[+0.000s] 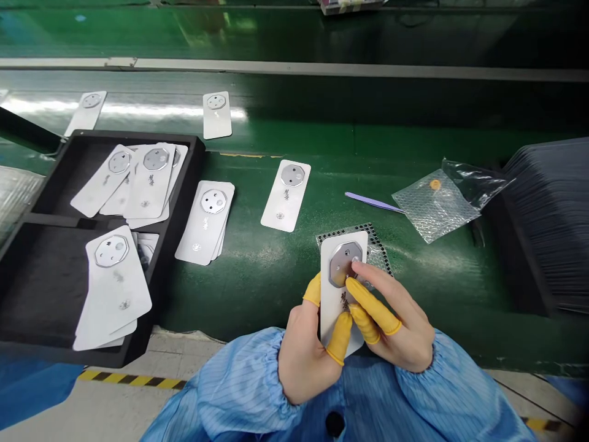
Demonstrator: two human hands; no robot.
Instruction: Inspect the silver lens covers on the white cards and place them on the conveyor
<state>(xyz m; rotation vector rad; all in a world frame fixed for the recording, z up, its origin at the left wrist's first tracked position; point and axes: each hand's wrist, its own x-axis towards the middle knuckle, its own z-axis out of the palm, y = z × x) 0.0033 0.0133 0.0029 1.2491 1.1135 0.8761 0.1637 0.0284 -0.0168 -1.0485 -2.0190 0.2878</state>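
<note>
My left hand (306, 350) grips a white phone back cover (340, 291) upright by its lower edges, thumb and fingers in yellow finger cots. My right hand (396, 322) rests against the cover's right side, with its cot-covered forefinger pressed on the silver octagonal camera plate (344, 263) near the top. Both wrists wear blue striped sleeves. Beneath the cover lies a clear sheet with rows of small black dots (380, 248).
A black foam tray (50, 245) at the left holds several white covers. More covers lie on the green belt, one stack (205, 222) and single ones (286, 195), (216, 114). Purple tweezers (372, 202), a bubble-wrap bag (437, 202) and a dark stack of sheets (552, 209) sit to the right.
</note>
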